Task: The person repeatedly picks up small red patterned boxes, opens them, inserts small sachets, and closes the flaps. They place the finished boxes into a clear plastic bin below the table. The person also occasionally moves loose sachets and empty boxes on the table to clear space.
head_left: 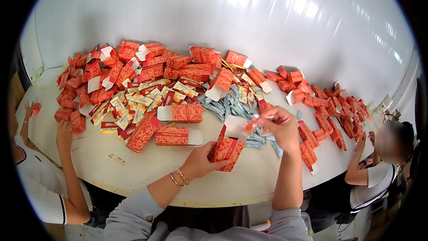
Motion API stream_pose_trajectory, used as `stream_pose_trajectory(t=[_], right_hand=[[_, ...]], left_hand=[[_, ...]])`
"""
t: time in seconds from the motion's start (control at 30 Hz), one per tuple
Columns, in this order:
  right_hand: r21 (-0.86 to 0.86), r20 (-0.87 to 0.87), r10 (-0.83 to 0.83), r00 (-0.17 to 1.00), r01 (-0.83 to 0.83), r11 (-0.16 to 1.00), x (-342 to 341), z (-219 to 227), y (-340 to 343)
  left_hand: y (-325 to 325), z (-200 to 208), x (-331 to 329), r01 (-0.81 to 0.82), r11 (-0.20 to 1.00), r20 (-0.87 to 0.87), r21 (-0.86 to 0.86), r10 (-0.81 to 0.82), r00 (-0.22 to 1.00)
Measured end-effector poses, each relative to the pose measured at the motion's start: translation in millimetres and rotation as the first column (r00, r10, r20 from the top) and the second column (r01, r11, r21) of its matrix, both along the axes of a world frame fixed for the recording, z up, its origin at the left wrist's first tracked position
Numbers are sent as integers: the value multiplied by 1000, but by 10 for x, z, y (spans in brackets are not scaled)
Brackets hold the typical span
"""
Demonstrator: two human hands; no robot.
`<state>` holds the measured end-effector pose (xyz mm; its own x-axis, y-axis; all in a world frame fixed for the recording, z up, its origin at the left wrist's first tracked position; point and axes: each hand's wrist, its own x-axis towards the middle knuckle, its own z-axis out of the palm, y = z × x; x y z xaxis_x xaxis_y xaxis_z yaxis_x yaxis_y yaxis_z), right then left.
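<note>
My left hand [199,164] grips a small red patterned carton [228,152] from its left side, low over the table in front of me. The carton's top is open, with a white flap [235,125] standing up. Above and beside that flap, my right hand [281,128] pinches a small clear packet [250,126] with something orange-red inside. Two more red cartons with white flaps, an upper one [187,113] and a lower one [171,136], lie just left of my left hand. Behind my hands is a pile of thin pale-blue sachets [231,103].
A large heap of red cartons [151,70] covers the table's back left. Yellow-white and dark-red sachets [133,105] are heaped before it. More cartons [325,111] spread along the right. People work at the left [44,183] and right [372,180]. A white wall [169,13] bounds the back.
</note>
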<state>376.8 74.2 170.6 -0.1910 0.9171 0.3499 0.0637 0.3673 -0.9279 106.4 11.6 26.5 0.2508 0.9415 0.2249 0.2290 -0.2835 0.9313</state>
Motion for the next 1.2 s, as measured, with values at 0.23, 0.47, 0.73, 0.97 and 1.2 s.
stream_pose_trajectory(t=[0.23,0.47,0.73,0.97,1.2], right_hand=[[48,302,-76,950,65,997,0,-178,-227],[91,250,-248,936,232,968,93,-202,-176],[34,439,-117,891,114,993,60,-174,-227],[179,331,-180,926,126,976,136,-101,-350],[148,543,-44,839,-43,988,41,-167,-393]], left_hand=[[20,64,43,-22,987,-215,162,57,975],[68,79,86,243,944,21,-224,-244,969],[92,95,75,221,969,-93,-113,-231,968],[69,81,88,176,983,-101,-55,-181,978],[57,101,86,183,979,-97,-93,-192,977]])
